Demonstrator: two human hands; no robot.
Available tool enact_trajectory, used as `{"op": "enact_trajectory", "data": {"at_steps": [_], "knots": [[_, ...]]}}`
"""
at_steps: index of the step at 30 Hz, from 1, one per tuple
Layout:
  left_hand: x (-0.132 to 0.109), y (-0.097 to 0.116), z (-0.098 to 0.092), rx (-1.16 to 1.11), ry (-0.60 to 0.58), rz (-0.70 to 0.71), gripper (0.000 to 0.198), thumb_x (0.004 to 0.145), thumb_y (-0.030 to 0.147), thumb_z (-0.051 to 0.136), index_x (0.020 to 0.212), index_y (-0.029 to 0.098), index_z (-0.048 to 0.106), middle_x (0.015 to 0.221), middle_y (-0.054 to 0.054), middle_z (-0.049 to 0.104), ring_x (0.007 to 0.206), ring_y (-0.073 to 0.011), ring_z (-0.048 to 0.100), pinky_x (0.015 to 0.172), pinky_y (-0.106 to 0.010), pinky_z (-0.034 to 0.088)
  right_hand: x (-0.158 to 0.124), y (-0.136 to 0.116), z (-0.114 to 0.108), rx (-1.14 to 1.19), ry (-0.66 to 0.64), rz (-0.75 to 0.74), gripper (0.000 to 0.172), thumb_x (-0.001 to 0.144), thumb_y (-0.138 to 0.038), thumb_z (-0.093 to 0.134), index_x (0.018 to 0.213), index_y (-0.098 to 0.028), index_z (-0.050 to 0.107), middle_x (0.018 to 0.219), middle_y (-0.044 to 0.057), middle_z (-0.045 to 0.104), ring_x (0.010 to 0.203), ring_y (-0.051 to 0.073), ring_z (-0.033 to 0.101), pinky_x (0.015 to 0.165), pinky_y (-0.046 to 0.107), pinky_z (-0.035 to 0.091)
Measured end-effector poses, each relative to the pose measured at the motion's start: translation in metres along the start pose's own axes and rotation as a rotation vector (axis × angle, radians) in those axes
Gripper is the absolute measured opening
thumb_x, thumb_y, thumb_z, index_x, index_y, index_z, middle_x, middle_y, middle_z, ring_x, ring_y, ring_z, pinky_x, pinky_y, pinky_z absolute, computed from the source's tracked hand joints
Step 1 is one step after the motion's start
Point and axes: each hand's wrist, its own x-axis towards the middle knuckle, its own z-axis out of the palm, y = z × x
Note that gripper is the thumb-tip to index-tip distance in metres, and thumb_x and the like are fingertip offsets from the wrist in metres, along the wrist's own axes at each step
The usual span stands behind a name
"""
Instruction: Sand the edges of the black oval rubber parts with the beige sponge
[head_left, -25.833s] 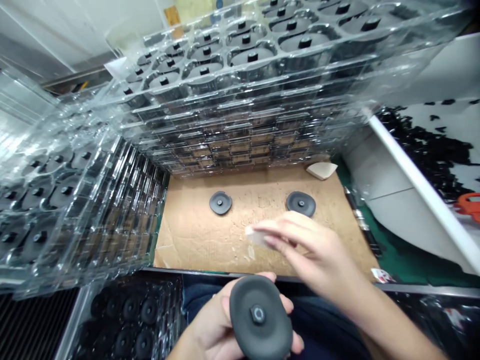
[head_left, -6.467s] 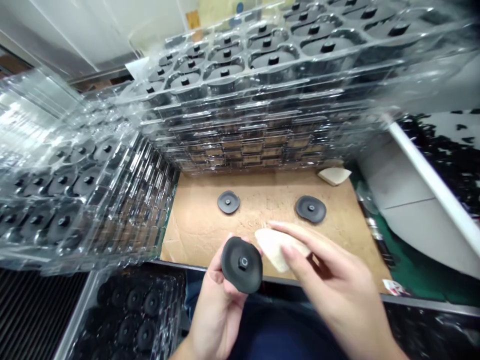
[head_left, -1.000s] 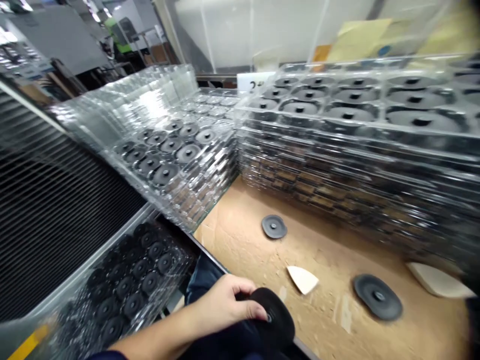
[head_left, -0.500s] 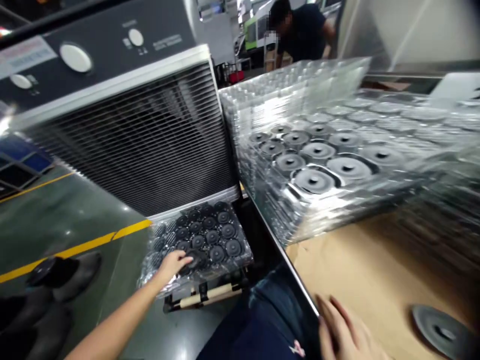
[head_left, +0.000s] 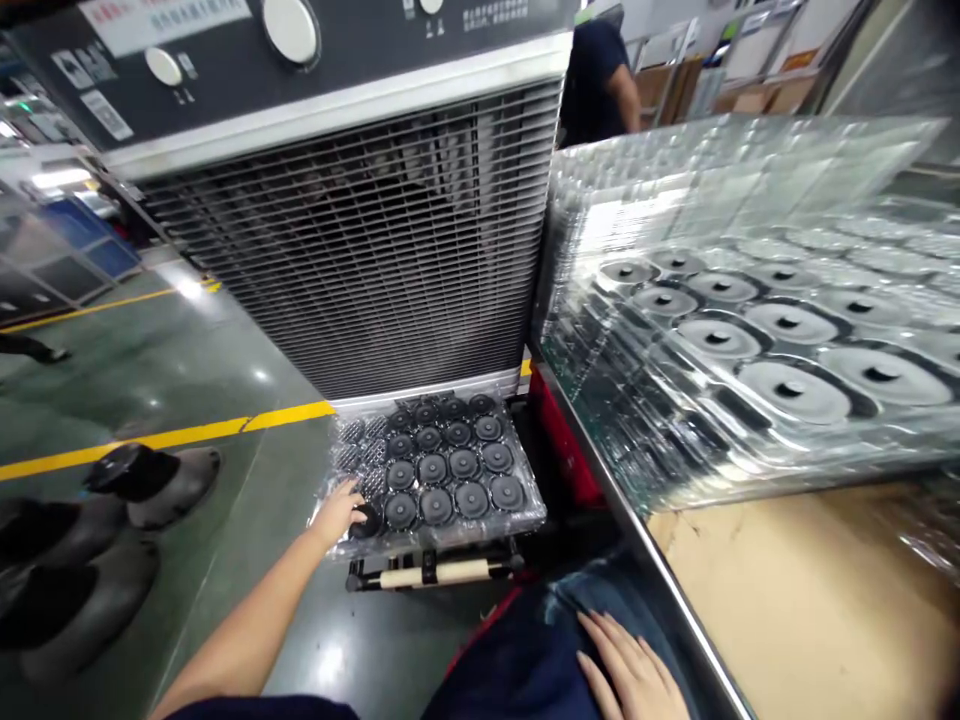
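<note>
My left hand reaches down to the low clear plastic tray at the near left corner. Its fingers grip a black round disc there, partly hidden under them. Several similar black discs with raised centres sit in rows in the tray's pockets, while pockets at the left show a textured bottom. My right hand lies flat on my thigh with fingers stretched out, holding nothing.
A large grilled machine stands behind the low tray. On the right, a metal-edged table with brown cardboard bears a stack of clear trays with grey discs. A person stands beyond; a yellow line marks the floor.
My left hand has shifted leftward along the tray's near row, to the corner pocket. My right hand has moved off the table edge onto my thigh. The view has turned right.
</note>
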Motion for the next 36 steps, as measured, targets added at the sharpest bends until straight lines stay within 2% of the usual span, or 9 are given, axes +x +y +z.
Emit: {"op": "enact_trajectory", "data": {"at_steps": [5, 9, 14, 18, 21, 24, 30, 33, 36], "knots": [[-0.003, 0.005, -0.009, -0.017, 0.139, 0.057, 0.030, 0.083, 0.030, 0.051, 0.110, 0.017, 0.053, 0.117, -0.009, 0.054, 0.100, -0.0220, 0.054, 0.083, -0.045, 0.047, -0.002, -0.011, -0.009, 0.001, -0.111, 0.094, 0.037, 0.086, -0.039, 0.043, 0.106, -0.017, 0.065, 0.103, 0.008, 0.067, 0.091, 0.025, 0.065, 0.073, 0.035, 0.056], [0.011, 0.052, -0.020, -0.079, 0.224, 0.280, 0.024, 0.083, 0.029, 0.050, 0.101, 0.016, 0.057, 0.110, -0.008, 0.059, 0.099, -0.0210, 0.057, 0.085, -0.045, 0.047, 0.003, -0.036, -0.039, -0.007, -0.207, 0.263, 0.031, 0.083, -0.024, 0.047, 0.109, -0.016, 0.063, 0.107, 0.008, 0.066, 0.095, 0.023, 0.063, 0.077, 0.032, 0.052], [0.020, 0.174, -0.017, -0.214, 0.241, 0.802, 0.024, 0.084, 0.029, 0.045, 0.095, 0.022, 0.064, 0.097, -0.004, 0.071, 0.089, -0.0190, 0.065, 0.082, -0.033, 0.052, 0.006, -0.051, -0.092, -0.003, -0.247, 0.432, 0.027, 0.071, -0.023, 0.061, 0.097, -0.021, 0.067, 0.088, 0.004, 0.071, 0.074, 0.019, 0.065, 0.069, 0.026, 0.049], [0.006, 0.292, -0.009, -0.354, 0.157, 1.265, 0.026, 0.081, 0.023, 0.049, 0.102, 0.026, 0.063, 0.095, 0.001, 0.072, 0.083, -0.0149, 0.067, 0.076, -0.023, 0.053, -0.022, -0.042, -0.164, -0.036, -0.209, 0.498, 0.015, 0.068, -0.033, 0.066, 0.083, -0.030, 0.068, 0.068, -0.006, 0.068, 0.059, 0.011, 0.061, 0.059, 0.018, 0.045], [-0.013, 0.370, -0.002, -0.485, 0.093, 1.471, 0.029, 0.081, 0.018, 0.048, 0.105, 0.025, 0.062, 0.094, 0.000, 0.073, 0.078, -0.0132, 0.067, 0.074, -0.022, 0.053, -0.054, -0.025, -0.228, -0.177, -0.107, 0.650, 0.025, 0.075, -0.031, 0.062, 0.100, -0.031, 0.063, 0.083, -0.005, 0.068, 0.077, 0.011, 0.061, 0.073, 0.020, 0.044], [-0.034, 0.425, 0.007, -0.615, 0.034, 1.516, 0.027, 0.082, 0.017, 0.048, 0.104, 0.021, 0.061, 0.097, -0.004, 0.072, 0.082, -0.0149, 0.067, 0.077, -0.024, 0.053, -0.101, 0.005, -0.293, -0.470, 0.044, 0.950, 0.037, 0.077, -0.022, 0.059, 0.114, -0.023, 0.057, 0.111, 0.004, 0.062, 0.107, 0.021, 0.052, 0.092, 0.038, 0.035], [-0.051, 0.461, 0.037, -0.749, -0.137, 1.388, 0.021, 0.080, 0.021, 0.052, 0.097, 0.020, 0.064, 0.087, -0.005, 0.073, 0.078, -0.0182, 0.068, 0.074, -0.027, 0.055, -0.226, 0.069, -0.388, -0.969, 0.207, 1.581, 0.056, 0.090, -0.041, 0.029, 0.123, 0.001, 0.048, 0.129, 0.026, 0.040, 0.125, 0.041, 0.024, 0.087, 0.061, 0.021], [-0.049, 0.461, 0.046, -0.776, -0.254, 1.314, 0.022, 0.076, 0.022, 0.056, 0.095, 0.023, 0.066, 0.080, -0.003, 0.074, 0.072, -0.0179, 0.069, 0.070, -0.026, 0.055, -0.272, 0.085, -0.394, -1.016, 0.196, 1.748, 0.055, 0.094, -0.040, 0.016, 0.118, -0.007, 0.054, 0.124, 0.018, 0.048, 0.121, 0.029, 0.038, 0.087, 0.053, 0.030], [-0.047, 0.460, 0.047, -0.821, -0.372, 1.198, 0.022, 0.074, 0.025, 0.059, 0.094, 0.024, 0.068, 0.077, -0.003, 0.073, 0.070, -0.0177, 0.068, 0.071, -0.026, 0.054, -0.296, 0.088, -0.385, -1.012, 0.192, 1.753, 0.066, 0.087, -0.051, 0.018, 0.117, -0.008, 0.057, 0.112, 0.022, 0.056, 0.110, 0.030, 0.050, 0.070, 0.041, 0.037]]}}
